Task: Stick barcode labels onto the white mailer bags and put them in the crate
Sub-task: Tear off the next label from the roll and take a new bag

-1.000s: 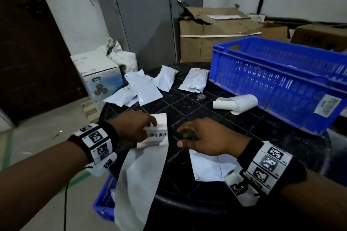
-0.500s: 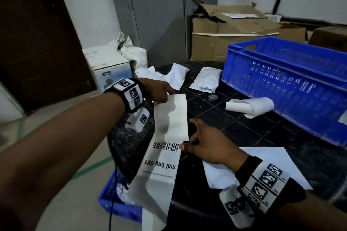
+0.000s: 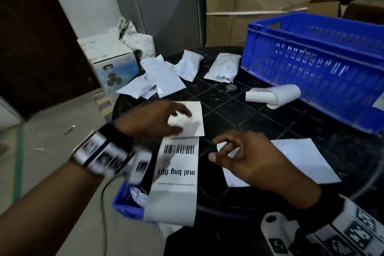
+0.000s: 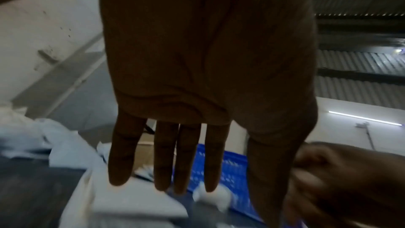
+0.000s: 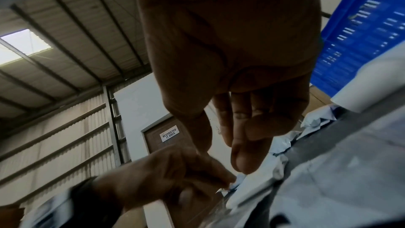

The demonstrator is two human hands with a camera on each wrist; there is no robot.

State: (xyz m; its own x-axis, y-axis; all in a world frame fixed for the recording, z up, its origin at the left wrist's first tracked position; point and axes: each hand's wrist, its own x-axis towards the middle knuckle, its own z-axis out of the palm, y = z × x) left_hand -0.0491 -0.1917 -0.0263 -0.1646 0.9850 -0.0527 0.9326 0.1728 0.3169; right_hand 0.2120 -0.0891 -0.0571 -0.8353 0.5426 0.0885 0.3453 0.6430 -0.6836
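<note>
A long white label strip (image 3: 176, 164) with a barcode and the print "mal bng 001" lies on the black table's near left and hangs over its edge. My left hand (image 3: 182, 119) rests on the strip's blank far end, and the left wrist view shows its fingers (image 4: 164, 162) straight. My right hand (image 3: 216, 150) hovers with loosely curled fingers (image 5: 247, 145) just right of the strip, over the corner of a flat white mailer bag (image 3: 301, 158), and holds nothing. The blue crate (image 3: 311, 64) stands at the back right.
Several white mailer bags (image 3: 158, 77) lie at the table's far left, one filled bag (image 3: 222, 66) beside the crate. A label roll (image 3: 272, 95) lies in front of the crate. A second blue crate (image 3: 124, 199) sits on the floor left of the black table (image 3: 239, 110). Cardboard boxes (image 3: 249, 12) stand behind.
My left hand drew back from the strip's far tip and now lies flat on its blank end. My right hand left the strip's edge and shifted right over the flat bag.
</note>
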